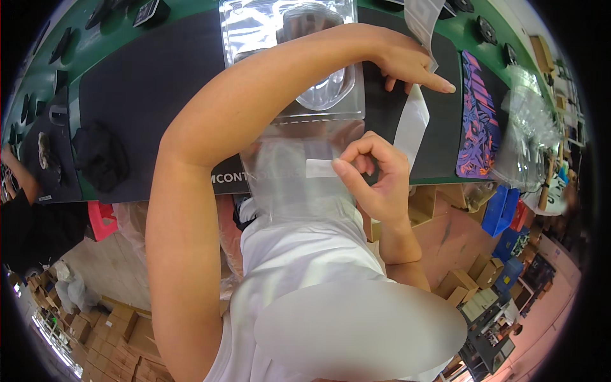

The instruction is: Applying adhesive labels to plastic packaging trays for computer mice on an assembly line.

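Observation:
My left arm crosses over the mat to the right. My left hand is closed with its index finger stretched out, and a long white label strip runs up past its fingers. Nearer to me, my right hand pinches the right end of a small white label between thumb and index finger. That label lies over a clear plastic bag, which hangs past the table's front edge. Behind the bag is a clear plastic blister tray with a dark shape in it, partly hidden by my left forearm.
A black mat covers much of the green table. On the right lie a purple patterned mat and a heap of clear plastic bags. Blue bins stand below. At the far left a co-worker's arm shows.

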A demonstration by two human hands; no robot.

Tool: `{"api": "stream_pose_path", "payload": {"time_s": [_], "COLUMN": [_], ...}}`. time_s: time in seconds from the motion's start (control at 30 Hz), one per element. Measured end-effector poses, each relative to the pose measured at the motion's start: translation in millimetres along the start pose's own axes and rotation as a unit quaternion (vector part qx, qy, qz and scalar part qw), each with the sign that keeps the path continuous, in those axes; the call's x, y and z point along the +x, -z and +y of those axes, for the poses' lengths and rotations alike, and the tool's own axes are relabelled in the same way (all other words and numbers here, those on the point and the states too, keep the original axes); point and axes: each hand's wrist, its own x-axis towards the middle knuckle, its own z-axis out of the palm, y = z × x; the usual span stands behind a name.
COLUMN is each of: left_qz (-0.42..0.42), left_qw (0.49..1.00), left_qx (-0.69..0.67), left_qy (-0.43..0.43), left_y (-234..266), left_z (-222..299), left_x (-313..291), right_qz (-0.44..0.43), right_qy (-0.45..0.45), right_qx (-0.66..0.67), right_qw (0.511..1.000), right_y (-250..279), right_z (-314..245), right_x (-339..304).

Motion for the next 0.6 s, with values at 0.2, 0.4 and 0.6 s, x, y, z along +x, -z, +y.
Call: {"api": "stream_pose_path", "payload": {"time_s": [0.2, 0.4, 0.6], "left_qz": [-0.002, -0.006, -0.002], "left_qw": [1.0, 1.0, 0.999], "left_qx": [-0.012, 0.004, -0.018], "left_qy": [0.002, 0.008, -0.027], "left_y": [-4.1, 0.3, -4.6], "left_z": [0.2, -0.7, -5.9], "left_x": [3.6, 3.4, 7.1], "right_qz": [-0.014, -0.002, 0.007], "right_qy": [-0.028, -0.047, -0.039], "right_qx": [0.009, 0.024, 0.016], "right_qw": [0.999, 0.999, 0.999], "right_y": [6.1, 5.4, 3.2], "right_z": [-2.0, -1.0, 1.8], "right_x": [7.0, 6.6, 5.5]}}
